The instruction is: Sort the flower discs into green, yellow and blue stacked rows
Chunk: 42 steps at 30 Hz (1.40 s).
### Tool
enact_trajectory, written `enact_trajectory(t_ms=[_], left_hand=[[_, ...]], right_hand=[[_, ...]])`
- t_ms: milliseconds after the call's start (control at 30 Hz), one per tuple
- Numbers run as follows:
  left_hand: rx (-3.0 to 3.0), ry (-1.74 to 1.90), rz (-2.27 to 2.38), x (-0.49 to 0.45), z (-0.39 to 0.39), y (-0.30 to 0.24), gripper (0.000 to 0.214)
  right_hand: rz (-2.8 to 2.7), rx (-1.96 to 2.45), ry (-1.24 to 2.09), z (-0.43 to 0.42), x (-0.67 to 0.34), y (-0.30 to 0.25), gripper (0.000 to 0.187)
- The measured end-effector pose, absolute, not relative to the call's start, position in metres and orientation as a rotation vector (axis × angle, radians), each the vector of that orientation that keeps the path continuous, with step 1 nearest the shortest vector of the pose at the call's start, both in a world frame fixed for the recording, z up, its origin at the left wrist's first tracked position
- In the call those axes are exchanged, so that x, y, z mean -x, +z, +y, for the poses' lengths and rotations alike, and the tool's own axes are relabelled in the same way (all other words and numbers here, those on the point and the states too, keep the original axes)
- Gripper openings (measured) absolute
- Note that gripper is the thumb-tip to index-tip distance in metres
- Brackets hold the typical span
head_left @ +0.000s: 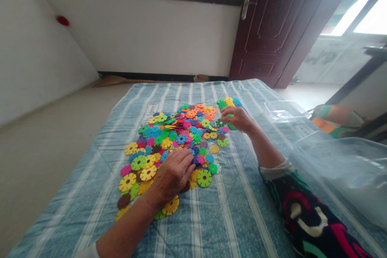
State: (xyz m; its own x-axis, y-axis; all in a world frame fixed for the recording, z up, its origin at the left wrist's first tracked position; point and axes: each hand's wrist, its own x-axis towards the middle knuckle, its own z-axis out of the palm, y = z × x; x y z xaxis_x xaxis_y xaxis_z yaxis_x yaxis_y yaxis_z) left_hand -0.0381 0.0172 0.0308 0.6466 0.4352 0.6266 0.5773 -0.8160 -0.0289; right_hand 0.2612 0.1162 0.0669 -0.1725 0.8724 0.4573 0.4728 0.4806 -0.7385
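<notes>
The room is bounded by a white wall across the upper half of the frame, with a dark red panelled door set at upper right. A pale, smooth floor is seen at left. The centre and lower frame are occupied by a flat surface covered with a blue-grey cloth, which is marked by white stripes and slightly wrinkled. A large translucent plastic container is placed at the right edge; a smaller clear tray is positioned above it.

A heap of thin plastic discs is spread at the centre of the frame. Each disc is round, with a notched rim; several colours are mixed. The heap's long axis is directed from lower left to upper centre. Most discs are laid face up and overlapped; some near the heap's upper middle are tilted. Green, yellow and blue discs are arranged in a short left-to-right row at the heap's upper right.

The left hand is rested over the lower heap with fingers curled together; whether a disc is gripped cannot be told. The right hand is held just below the row, fingers bent and close together, a dark green disc near the fingertips; whether it is pinched cannot be told.
</notes>
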Motion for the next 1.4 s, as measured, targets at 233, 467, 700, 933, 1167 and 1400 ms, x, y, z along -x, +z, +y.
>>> enact_trajectory(t_ms=[233,467,700,933,1167,1400], left_hand=[[2.653,-0.908,-0.836,0.040,0.020,0.028,0.016],[2.666,-0.899,-0.848,0.041,0.020,0.026,0.017],[2.696,-0.895,-0.866,0.042,0.019,0.026,0.017],[2.681,-0.899,-0.870,0.041,0.018,0.026,0.016],[2.665,-0.872,-0.862,0.041,0.017,0.029,0.016],[2.670,-0.871,-0.874,0.041,0.017,0.028,0.017]], right_hand=[[-1.861,1.321,0.456,0.122,-0.314,0.054,0.004],[-1.937,1.410,0.466,0.125,-0.320,0.045,0.006],[-1.935,1.467,0.422,0.123,-0.323,0.039,0.011],[-2.042,1.421,0.368,0.126,-0.313,0.042,0.012],[-2.230,1.492,0.145,0.123,-0.297,0.044,0.021],[-2.256,1.535,0.079,0.119,-0.304,0.043,0.028]])
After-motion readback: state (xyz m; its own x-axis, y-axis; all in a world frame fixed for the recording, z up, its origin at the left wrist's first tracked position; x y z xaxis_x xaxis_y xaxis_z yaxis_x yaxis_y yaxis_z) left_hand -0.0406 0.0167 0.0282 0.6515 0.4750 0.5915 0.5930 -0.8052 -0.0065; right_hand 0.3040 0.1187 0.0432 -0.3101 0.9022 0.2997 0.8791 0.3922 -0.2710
